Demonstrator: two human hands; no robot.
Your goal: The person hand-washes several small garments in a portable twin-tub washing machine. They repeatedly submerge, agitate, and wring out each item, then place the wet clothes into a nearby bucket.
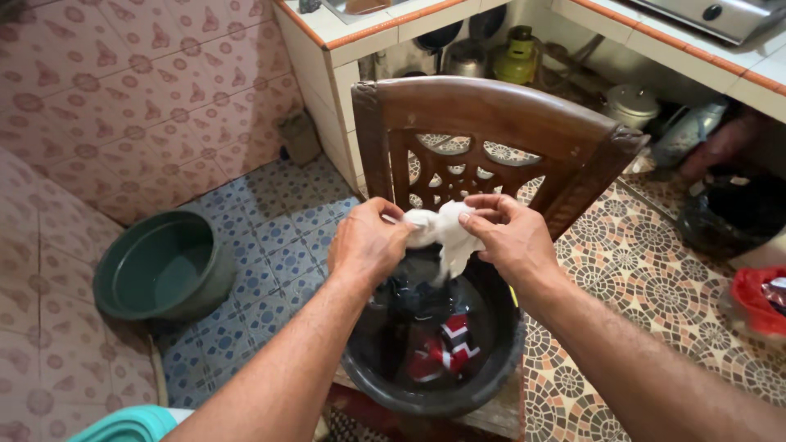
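1. While both of my hands are raised over the basin, my left hand point(368, 244) pinches one end of a white cloth point(442, 233), fingers curled shut around it with the thumb on top.
2. My right hand point(509, 237) pinches the other end of the white cloth; thumb and forefinger are pressed together on the fabric, and the remaining fingers are bent beside them.
3. The white cloth is bunched between the two hands, and a wet tail of it hangs down toward the basin.
4. Directly below the hands sits a black basin point(491, 368), holding dark water and soaking clothes, among them a red-and-white garment point(446, 348).
5. The black basin rests on the seat of a brown wooden chair point(491, 110), whose carved backrest stands just beyond my hands.
6. Well apart to my left, a green basin point(168, 262) stands on the blue patterned floor tiles point(278, 225), beside the pink tiled wall point(123, 90).
7. Behind the chair, a yellow-green gas cylinder point(517, 56) and metal pots point(630, 105) sit under the tiled counter point(360, 37).
8. A red plastic bag point(757, 299) lies on the floor at far right.
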